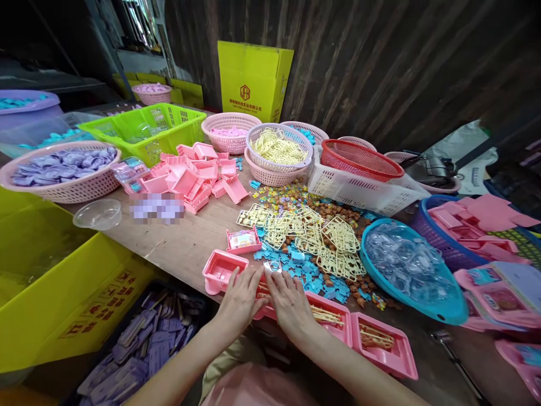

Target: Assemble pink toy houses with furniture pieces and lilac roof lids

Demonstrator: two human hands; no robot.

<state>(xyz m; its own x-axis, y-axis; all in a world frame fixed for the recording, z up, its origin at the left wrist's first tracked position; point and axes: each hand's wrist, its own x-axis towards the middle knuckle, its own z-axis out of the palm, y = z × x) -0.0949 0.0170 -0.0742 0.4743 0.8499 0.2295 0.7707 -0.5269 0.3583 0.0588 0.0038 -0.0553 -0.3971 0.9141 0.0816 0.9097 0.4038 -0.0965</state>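
My left hand [240, 294] and my right hand [291, 301] lie side by side over a pink plastic box at the table's near edge. Their fingers are stretched forward and rest on it; yellow sticks show between them. By my fingertips is a small clear plastic piece [273, 266]. An open pink box [228, 269] sits left of my left hand. To the right are two more pink boxes [382, 345] with yellow sticks inside. Just beyond my hands stands a small pink drawer [244, 241] with a printed packet in it. What lies beneath my palms is hidden.
Blue pieces [296, 265], cream frames [304, 225] and brown pieces lie heaped ahead. A turquoise basin [459, 310] of clear plastic parts stands right. Pink drawers [186, 175], a green crate [143, 141] and a purple-filled basket [84, 189] are left. Purple parts [139, 344] fill a bin below.
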